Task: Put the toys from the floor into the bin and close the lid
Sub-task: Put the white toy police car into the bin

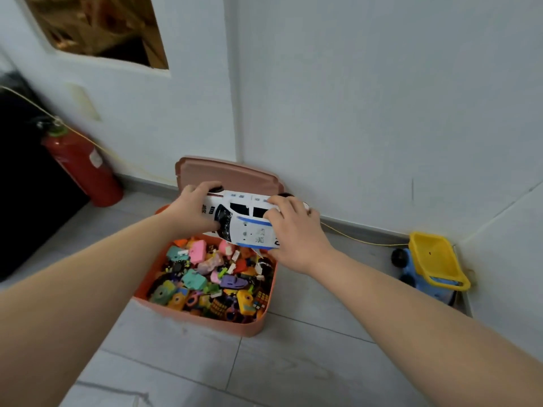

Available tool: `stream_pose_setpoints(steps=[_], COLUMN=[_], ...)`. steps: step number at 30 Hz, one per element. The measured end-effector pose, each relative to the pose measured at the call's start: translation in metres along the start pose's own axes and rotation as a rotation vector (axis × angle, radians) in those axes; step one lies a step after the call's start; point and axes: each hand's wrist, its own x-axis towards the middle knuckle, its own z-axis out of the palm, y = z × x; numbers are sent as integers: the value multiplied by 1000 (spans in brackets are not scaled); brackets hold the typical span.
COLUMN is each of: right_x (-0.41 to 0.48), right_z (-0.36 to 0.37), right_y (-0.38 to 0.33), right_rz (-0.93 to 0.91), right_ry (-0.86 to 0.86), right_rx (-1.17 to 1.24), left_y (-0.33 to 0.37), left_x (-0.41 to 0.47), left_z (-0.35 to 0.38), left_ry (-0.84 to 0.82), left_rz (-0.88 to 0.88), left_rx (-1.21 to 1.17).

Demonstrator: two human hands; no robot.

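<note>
A person is holding a white plastic toy police car w/ black windows & blue stripes (pixel 246 221) in both hands, just above the far half of an open salmon-pink plastic bin (pixel 205 320). The car is tilting, roof turned toward the camera, not touching the bin's contents. The left hand (pixel 192 211) is gripping the car's left end, fingers curling over its far edge & thumb pressing near the windscreen. The right hand (pixel 293 239) is gripping the right end, fingers wrapping over the top edge, palm covering part of the roof. Both bare forearms are reaching in from the near side of the bin.

The bin is sitting on a grey tiled floor (pixel 293 362), in front of a white wall (pixel 382 113). It is holding a heap of small multicoloured plastic toys (pixel 211 277), filling it close to the rim. Its matching pink lid (pixel 229 174) is standing upright behind the bin, leaning toward the wall.

To the right of the bin, well apart, a blue & yellow plastic toy dump truck (pixel 432 265) is resting on the floor by the wall. To the left of the bin, a red fire extinguisher (pixel 82 168) is leaning near the wall. A thin yellow cord (pixel 352 237) is running along the skirting behind the bin.
</note>
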Motion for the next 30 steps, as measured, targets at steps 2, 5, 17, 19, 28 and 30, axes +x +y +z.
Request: stream_pose_setpoints(steps=[2,5,17,19,28,30], right_x=[16,35,55,60,73,73], right_z=[9,27,111,122,138,130], right_y=[-24,-55,-85,-82,-73,-68], right_rz=[-26,-54,116,141,172,136], right_ry=[7,-11,-237,-262,-316,-385], right_rx=[-30,-55,-21,-15,132,150], left_y=[-27,-63,-134,-138,-141,-135], left_x=[1,3,34,42,56,54], left_z=[-6,-6,56,64,71,72], left_ry=[46,63,-30,-63,-95,-155], left_rz=[-41,-107,-213,-191,-223,-255], left_rx=[-11,-8,132,141,218,229])
